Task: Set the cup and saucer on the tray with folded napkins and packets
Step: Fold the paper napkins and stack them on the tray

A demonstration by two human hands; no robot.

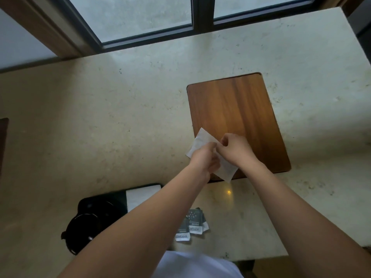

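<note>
Pinched between the left hand (pixel 203 159) and right hand (pixel 234 147), a white napkin (pixel 200 140) is held over the near-left corner of the wooden tray (pixel 234 109), while packets (pixel 192 225) lie on the worktop (pixel 100 117) beside what seems a dark cup and saucer (pixel 84 227)

Both my bare forearms reach forward from the near edge of the counter and converge toward its middle, wrists almost meeting. My left hand (pixel 204 157) comes in from the left with its back turned up, fingers curled under and pinching the white napkin (pixel 202 142). My right hand (pixel 234 147) sits just beside it, knuckles up, thumb and forefinger pinching the same napkin at its upper edge. The fingertips of the two hands nearly touch.
</note>
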